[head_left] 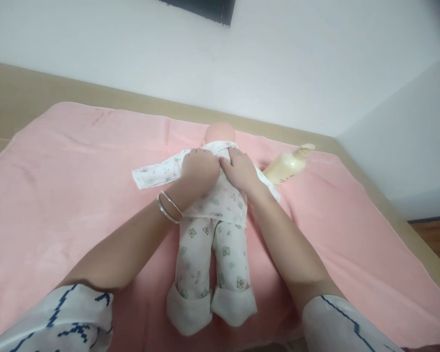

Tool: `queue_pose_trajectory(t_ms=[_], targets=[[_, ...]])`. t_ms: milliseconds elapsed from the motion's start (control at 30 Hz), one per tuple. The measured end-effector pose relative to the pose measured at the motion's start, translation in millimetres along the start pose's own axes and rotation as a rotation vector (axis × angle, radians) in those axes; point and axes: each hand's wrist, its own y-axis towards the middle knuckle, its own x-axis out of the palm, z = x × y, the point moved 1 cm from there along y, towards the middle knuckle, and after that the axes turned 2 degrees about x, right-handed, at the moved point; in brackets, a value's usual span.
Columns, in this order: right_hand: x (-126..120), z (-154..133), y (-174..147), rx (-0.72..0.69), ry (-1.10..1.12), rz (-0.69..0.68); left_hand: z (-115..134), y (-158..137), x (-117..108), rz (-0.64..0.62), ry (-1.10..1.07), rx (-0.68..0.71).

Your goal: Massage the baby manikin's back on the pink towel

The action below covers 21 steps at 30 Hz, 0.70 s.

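1. The doll [215, 208] lies on a pink blanket [95, 215], its bald head farthest from the person and its legs nearest.
2. The left hand [201, 171] rests on the doll's upper body, fingers curled under; whether they grip the shirt [231, 195] is hidden.
3. The right hand [240, 171] lies open on the doll's other side of the upper body, thumb apart and pointing towards the left hand.
4. One sleeve [157, 173] stretches out left of the doll.
5. Patterned trousers [229, 259] cover the doll's legs, ending in plain white cuffs [234, 308].
6. A pale yellow bottle [288, 164] lies right of the doll, beside its other sleeve.
7. Beyond the doll's head, the tan desk [143, 105] meets a white wall [132, 49].
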Motion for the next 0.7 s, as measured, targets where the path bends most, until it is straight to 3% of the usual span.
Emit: queue_pose_trajectory(t_ms=[167,267,500,700], targets=[[3,1,0,-0.012,-0.043,0.022,17,-13,-21,-0.210,0.083,0.030],[-1,-4,-4,0.008,-0.070,-0.002,13,-12,-25,-0.253,0.090,0.051],[-24,-27,-25,0.043,-0.165,-0.097,-9,8,-3,-0.165,0.229,0.377],[-38,-37,-38,0.054,-0.252,-0.182,-33,28,24,0.042,-0.073,0.239]])
